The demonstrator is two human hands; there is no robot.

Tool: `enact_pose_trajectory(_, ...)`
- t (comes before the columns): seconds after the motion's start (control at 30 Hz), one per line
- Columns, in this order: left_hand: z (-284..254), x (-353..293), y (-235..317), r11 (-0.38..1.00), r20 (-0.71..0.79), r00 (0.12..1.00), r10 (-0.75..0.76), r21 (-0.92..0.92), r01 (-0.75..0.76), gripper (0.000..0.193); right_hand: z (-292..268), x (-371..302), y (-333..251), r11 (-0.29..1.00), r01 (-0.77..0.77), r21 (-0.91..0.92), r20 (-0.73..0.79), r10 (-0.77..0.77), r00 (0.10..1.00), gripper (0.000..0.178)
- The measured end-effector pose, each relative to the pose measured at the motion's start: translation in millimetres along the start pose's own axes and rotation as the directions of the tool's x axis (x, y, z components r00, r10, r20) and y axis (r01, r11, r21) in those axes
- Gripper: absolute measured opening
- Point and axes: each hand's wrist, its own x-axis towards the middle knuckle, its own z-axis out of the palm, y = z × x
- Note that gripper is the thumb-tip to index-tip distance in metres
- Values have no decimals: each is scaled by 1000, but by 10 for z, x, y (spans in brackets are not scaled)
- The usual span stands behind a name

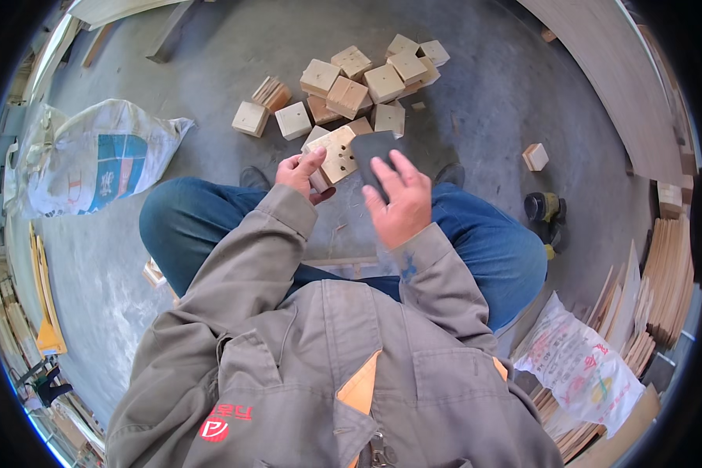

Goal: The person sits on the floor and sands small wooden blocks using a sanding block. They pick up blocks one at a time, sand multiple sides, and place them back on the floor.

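My left hand (302, 173) grips a pale wooden block (336, 161) with several dark holes in its upper face. The thumb lies along the top edge and the fingers wrap underneath. To the right of it, my right hand (402, 204) holds a dark grey sheet that looks like sandpaper (375, 147), with the fingers bent over its near side. The sheet's left edge overlaps the block's right side in view; whether they touch I cannot tell. Just beyond both hands, a heap of similar wooden blocks (348, 95) lies on the concrete floor.
On the left lies a white plastic sack (78, 175). A single block (535, 157) and a black and yellow power tool (550, 214) are on the right. Stacked thin boards (667, 269) and another printed sack (581, 366) fill the lower right. My knees flank the hands.
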Motion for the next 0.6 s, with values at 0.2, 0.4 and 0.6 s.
enact_pose_trajectory(0.2, 88, 4, -60, 999, -55, 998, -16, -31, 14, 72, -47, 18, 81, 1000, -15, -15, -27, 15, 1000, 50)
enact_pose_trajectory(0.4, 89, -39, 12, 998, -39, 998, 39, -58, -41, 72, -44, -34, -106, 996, 71, 55, -26, -70, 997, 50)
enact_pose_trajectory(0.6, 66, -33, 29, 995, -25, 999, 38, -87, -40, 73, -45, -99, -41, 998, 60, 23, -19, -60, 998, 52)
